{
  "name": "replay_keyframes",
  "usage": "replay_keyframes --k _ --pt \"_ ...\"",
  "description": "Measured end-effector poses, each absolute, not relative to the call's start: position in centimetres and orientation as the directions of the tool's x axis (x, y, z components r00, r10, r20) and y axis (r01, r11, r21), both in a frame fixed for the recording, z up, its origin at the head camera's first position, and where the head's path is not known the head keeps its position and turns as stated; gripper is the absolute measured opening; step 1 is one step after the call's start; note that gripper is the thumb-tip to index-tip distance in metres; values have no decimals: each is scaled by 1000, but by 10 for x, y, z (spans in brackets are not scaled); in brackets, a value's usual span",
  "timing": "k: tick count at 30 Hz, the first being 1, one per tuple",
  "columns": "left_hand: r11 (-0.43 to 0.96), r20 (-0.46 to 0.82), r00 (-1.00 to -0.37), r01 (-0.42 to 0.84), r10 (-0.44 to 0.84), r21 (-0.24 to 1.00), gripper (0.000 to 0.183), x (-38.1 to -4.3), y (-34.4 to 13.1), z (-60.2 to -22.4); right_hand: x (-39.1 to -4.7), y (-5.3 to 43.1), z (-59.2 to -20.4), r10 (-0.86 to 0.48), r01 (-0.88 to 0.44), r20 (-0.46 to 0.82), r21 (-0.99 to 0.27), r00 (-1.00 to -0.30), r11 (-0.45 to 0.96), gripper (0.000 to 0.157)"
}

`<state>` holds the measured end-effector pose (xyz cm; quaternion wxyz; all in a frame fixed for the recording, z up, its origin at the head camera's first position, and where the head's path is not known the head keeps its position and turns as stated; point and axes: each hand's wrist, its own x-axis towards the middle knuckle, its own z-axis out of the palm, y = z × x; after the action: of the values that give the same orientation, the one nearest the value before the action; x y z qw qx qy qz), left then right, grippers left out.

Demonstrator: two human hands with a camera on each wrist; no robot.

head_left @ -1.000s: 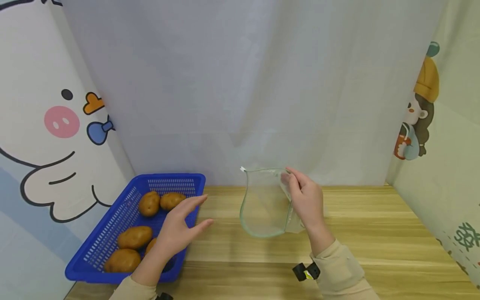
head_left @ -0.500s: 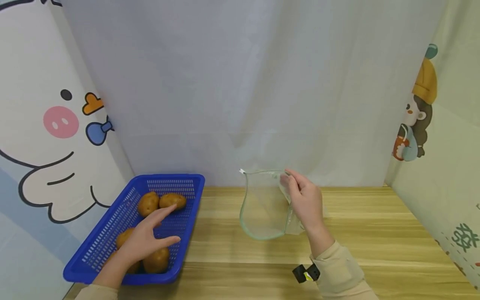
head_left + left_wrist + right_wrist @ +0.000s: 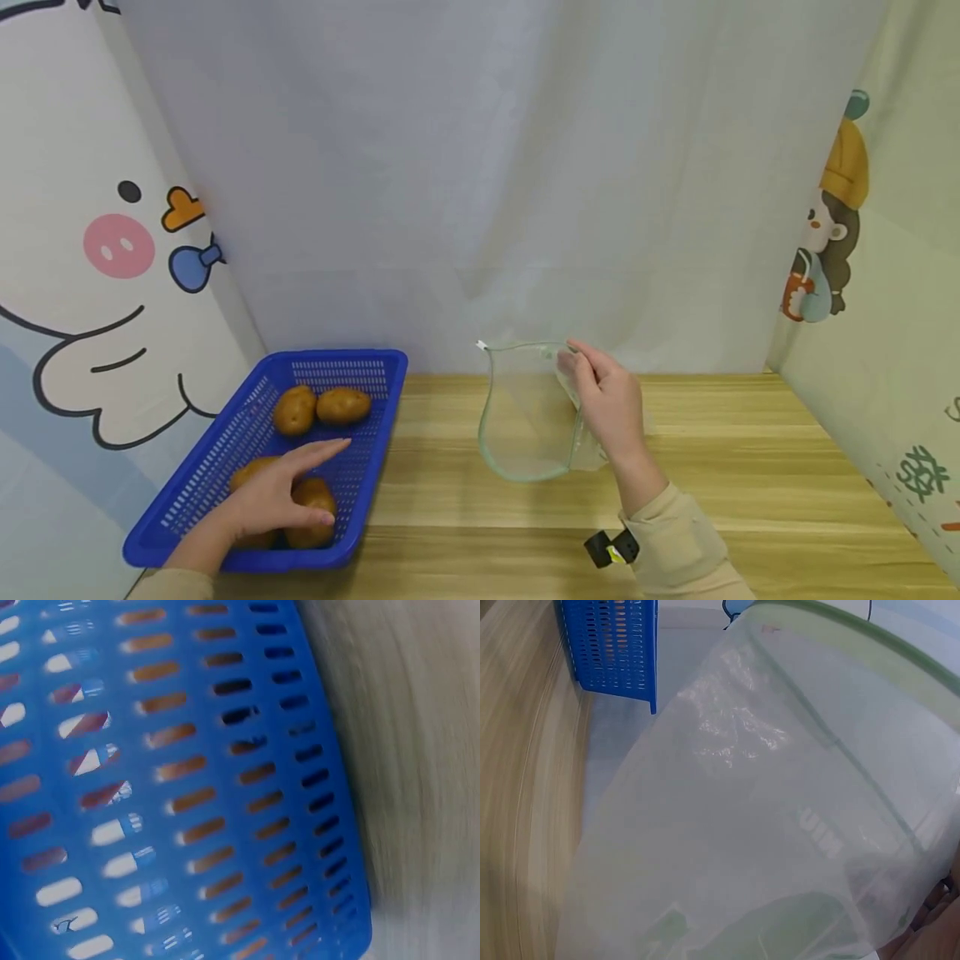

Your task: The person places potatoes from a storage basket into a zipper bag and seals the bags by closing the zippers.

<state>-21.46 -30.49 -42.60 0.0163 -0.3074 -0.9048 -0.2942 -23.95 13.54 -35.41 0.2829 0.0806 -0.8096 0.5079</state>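
My left hand is down in the blue plastic basket, its fingers spread from the thumb. Between them, a brown potato shows, with the thumb lying across its front in the head view. Another potato is partly covered by the hand. At the back of the basket lie two more potatoes, one left and one right. My right hand pinches the edge of a clear zip bag and holds it with its green-rimmed mouth gaping. In the left wrist view, the basket's slotted wall hides the hand.
The basket stands at the left of a wooden table. A pale curtain hangs behind, with printed cloth walls at left and right. The bag's white slider is at its far left corner.
My left hand has moved left and down from the basket's right rim to the potatoes at its near end. The right hand and the bag have stayed nearly still.
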Motion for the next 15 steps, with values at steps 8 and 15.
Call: replay_keyframes --k 8,15 --pt "619 168 -766 610 621 495 86 -219 -315 -436 -238 136 -354 163 -408 530 -784 -832 468 30" --pt "597 67 -758 561 649 573 81 -222 -319 -440 -237 136 -353 153 -417 530 -787 -834 454 31"
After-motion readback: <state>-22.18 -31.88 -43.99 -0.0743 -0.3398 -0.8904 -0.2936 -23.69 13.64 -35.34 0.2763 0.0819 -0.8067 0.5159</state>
